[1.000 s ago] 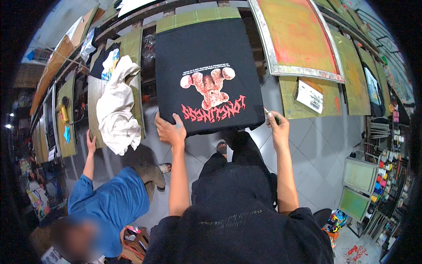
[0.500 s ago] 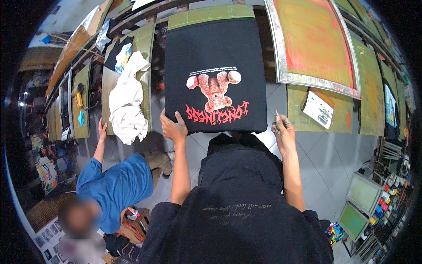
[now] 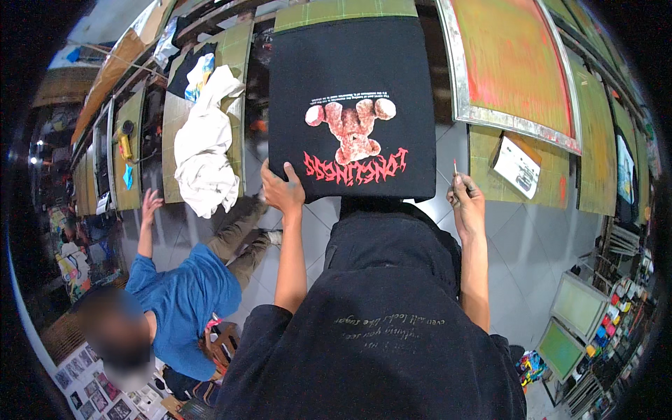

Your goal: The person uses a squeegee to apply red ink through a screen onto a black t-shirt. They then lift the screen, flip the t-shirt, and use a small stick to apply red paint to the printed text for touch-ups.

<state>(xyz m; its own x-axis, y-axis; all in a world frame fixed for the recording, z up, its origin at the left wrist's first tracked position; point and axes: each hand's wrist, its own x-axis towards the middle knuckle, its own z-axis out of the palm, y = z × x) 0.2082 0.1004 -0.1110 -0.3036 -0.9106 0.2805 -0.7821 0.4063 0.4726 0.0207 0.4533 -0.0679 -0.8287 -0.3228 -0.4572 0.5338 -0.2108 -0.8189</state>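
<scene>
A black T-shirt point(image 3: 350, 63) lies stretched over a flat board in front of me. Its print shows an upside-down teddy bear point(image 3: 352, 129) above red jagged lettering point(image 3: 355, 166). My left hand point(image 3: 283, 189) rests at the shirt's near left edge, thumb on the fabric and fingers spread apart along the side. Off the shirt's near right corner, my right hand point(image 3: 467, 203) pinches a thin stick point(image 3: 455, 166) with a red tip, held upright. Its exact kind is too small to tell.
A framed printing screen point(image 3: 507, 63) stained red lies to the right, near a white printed card point(image 3: 516, 168). Crumpled white cloth point(image 3: 208, 147) covers a board on the left. Another person in a blue shirt point(image 3: 192, 294) stands at lower left. Green screens point(image 3: 562, 350) lean at lower right.
My view has shifted slightly, with the shirt a little higher and to the right. My hands keep their holds. The other person's hand has left the neighbouring board and body has turned.
</scene>
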